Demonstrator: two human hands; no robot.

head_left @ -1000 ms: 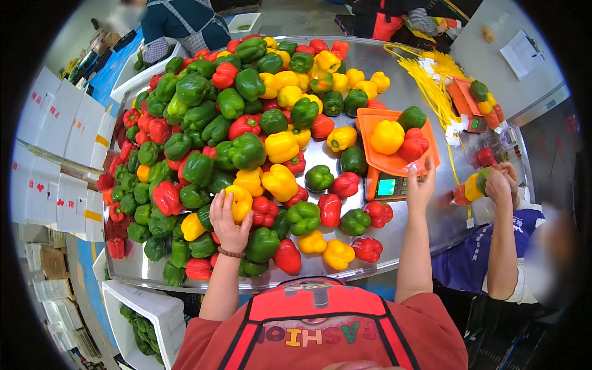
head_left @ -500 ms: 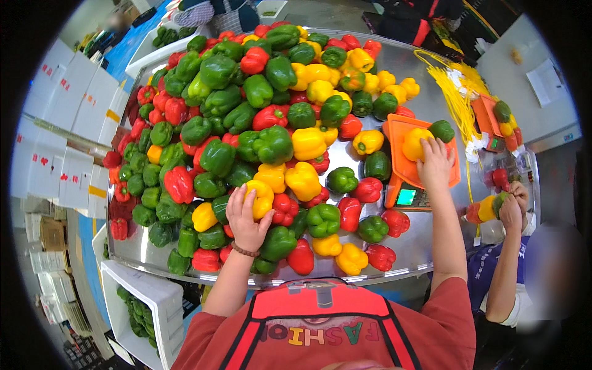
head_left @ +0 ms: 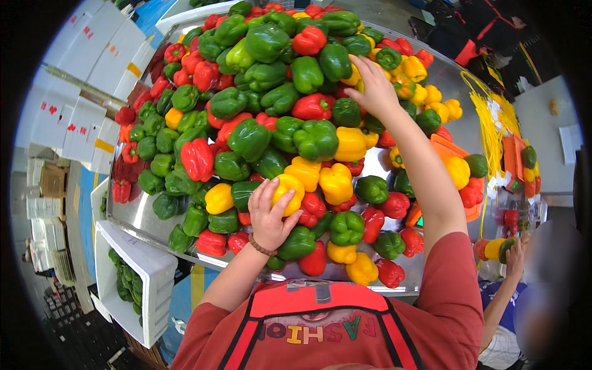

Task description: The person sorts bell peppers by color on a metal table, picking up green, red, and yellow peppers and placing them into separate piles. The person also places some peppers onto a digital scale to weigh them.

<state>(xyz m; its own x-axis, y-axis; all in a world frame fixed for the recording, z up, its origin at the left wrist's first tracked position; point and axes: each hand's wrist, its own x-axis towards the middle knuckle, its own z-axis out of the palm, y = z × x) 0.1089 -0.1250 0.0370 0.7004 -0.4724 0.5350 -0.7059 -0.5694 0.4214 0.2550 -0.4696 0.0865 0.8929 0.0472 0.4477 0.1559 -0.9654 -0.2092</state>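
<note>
A big heap of green, red and yellow bell peppers [head_left: 271, 117] covers a steel sorting table [head_left: 139, 216]. My left hand [head_left: 268, 216] is curled around a yellow pepper [head_left: 290, 188] near the front of the heap. My right hand [head_left: 373, 89] reaches far into the pile, fingers spread on a yellow pepper [head_left: 353, 75] partly hidden beneath it, beside green ones. An orange tray [head_left: 459, 166] on the right holds a yellow, a green and a red pepper.
A white crate [head_left: 132, 277] with green peppers stands at the lower left. White cartons [head_left: 74, 111] are stacked along the left. At the right, another person's hand [head_left: 512, 256] holds a bundle of peppers, and yellow net bags [head_left: 490, 123] lie on the table.
My right hand left the orange tray and reached up and left into the middle of the heap. My left hand stayed on the yellow pepper. The view moved closer to the table.
</note>
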